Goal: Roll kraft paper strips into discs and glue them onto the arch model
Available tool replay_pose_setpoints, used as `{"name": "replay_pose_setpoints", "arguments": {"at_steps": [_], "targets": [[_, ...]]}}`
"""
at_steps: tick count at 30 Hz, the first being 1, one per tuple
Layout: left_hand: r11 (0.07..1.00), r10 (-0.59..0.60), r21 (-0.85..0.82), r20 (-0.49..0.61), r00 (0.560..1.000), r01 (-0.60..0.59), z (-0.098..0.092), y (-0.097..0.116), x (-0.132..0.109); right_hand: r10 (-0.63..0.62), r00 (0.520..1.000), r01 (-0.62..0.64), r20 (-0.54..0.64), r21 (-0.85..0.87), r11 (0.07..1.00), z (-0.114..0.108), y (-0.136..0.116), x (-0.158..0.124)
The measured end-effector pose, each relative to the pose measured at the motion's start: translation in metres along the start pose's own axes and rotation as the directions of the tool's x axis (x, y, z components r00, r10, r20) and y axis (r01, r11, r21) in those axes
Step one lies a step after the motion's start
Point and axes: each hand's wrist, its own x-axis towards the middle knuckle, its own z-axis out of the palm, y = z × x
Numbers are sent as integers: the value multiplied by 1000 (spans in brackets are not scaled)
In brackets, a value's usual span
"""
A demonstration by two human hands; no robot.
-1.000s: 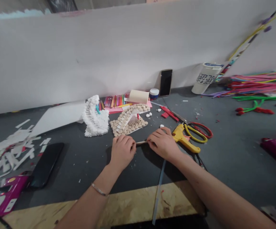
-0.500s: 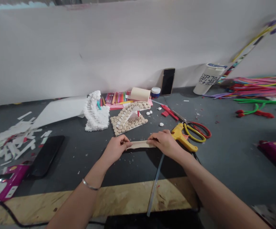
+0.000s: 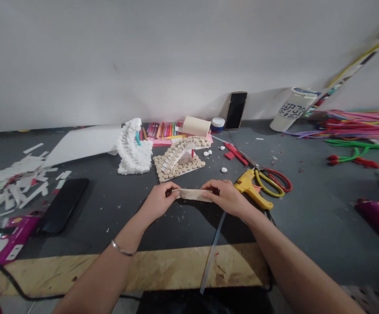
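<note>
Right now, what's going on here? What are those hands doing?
A person is holding a thin tan strip by its ends, pinched between the left hand and the right hand. Just past the right hand lies a yellow glue gun, beside yellow-handled scissors. Ahead of the strip stands a small arched model covered in round wooden discs, next to a bumpy white curved shape.

You're in a craft workshop: a yellow glue gun [image 3: 250, 188], scissors [image 3: 272, 182] and heaped pipe cleaners [image 3: 356, 126] cover your dark desk [image 3: 110, 209], right of centre.
</note>
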Motion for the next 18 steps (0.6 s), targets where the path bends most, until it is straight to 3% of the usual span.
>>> {"name": "replay_pose_setpoints", "arguments": {"at_steps": [9,18], "targets": [[999,-23,-34,26,999,24,-7,-2,1,36,998,-42,45,128,991,-3,2,0],[938,-142,-288,181,973,191,-6,11,-3,157,974,-200,165,294,935,-13,-11,-6]]}}
